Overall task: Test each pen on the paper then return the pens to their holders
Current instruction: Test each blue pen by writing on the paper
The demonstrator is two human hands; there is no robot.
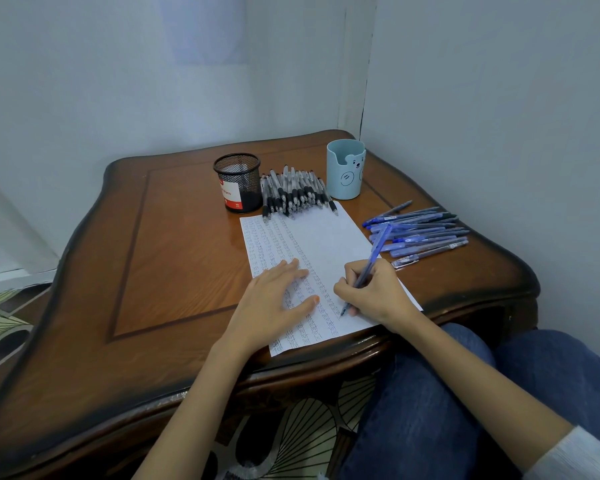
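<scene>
While left hand (pixel 274 299) lies flat on paper (pixel 326 237), right hand (pixel 371 292) pinches translucent blue pen (pixel 378 249), tip on it; rows of scribbles illegible; mesh cup (pixel 238 183) label unreadable.

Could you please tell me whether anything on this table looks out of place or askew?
Nothing looks spilled or damaged. The paper lies at a slant to the table edge, its near corner reaching the rim. The black pens and blue pens lie in loose piles on the tabletop.
</scene>
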